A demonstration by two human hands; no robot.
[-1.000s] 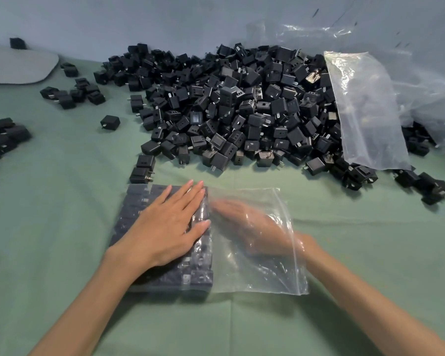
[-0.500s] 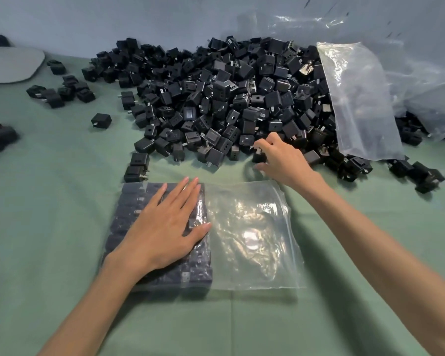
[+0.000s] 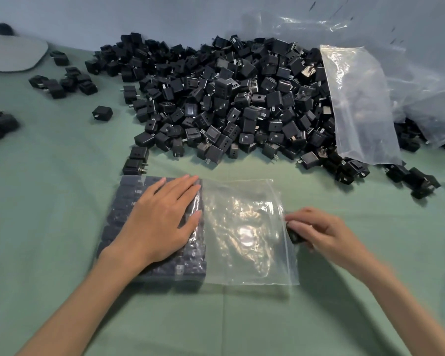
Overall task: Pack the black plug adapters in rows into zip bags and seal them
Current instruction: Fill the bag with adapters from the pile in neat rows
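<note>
At right-facing bag mouth (image 3: 289, 263), adapter (image 3: 294, 236), orientation unclear.

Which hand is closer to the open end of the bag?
Right. The right hand, holding an adapter, is at the zip bag's open end; the left hand lies flat on the packed rows at the other end.

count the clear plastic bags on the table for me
3: the zip bag under the left hand, a second bag draped over the right side of the adapter pile, and crumpled plastic behind it, which may hide more.
</note>
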